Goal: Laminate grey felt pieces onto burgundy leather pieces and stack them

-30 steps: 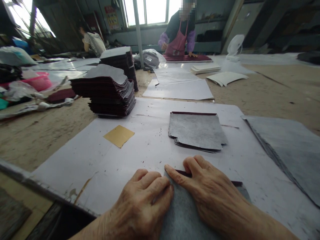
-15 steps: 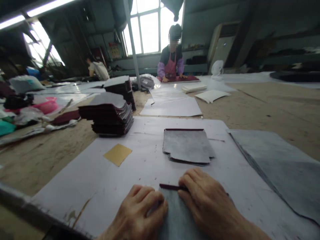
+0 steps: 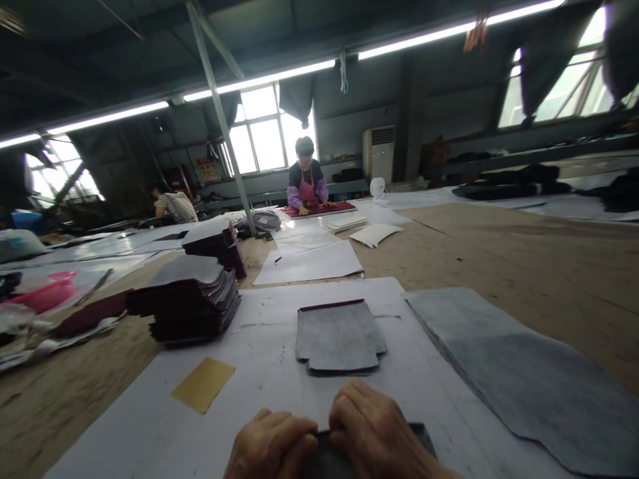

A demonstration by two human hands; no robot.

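At the bottom edge, my left hand (image 3: 272,444) and my right hand (image 3: 372,426) are close together over a grey-backed panel (image 3: 327,464). Both sets of fingers are curled and press on the panel's dark far edge. One end of the panel (image 3: 423,436) sticks out to the right of my right hand; most of the rest is hidden by my hands or cut off by the frame. Just beyond lies a small stack of notched grey panels (image 3: 339,339) with a folded maroon strip along its far edge.
A white sheet (image 3: 259,379) covers my part of the table. On it are a tan square (image 3: 204,384) and a tall stack of maroon-edged panels (image 3: 187,303). Large grey sheets (image 3: 519,372) lie right. Across the table, a person in a pink apron (image 3: 308,189) leans over maroon material.
The head view has tilted upward, so everything sits lower. My left hand has moved in to the panel's far edge beside my right hand, covering the maroon strip that showed between them.
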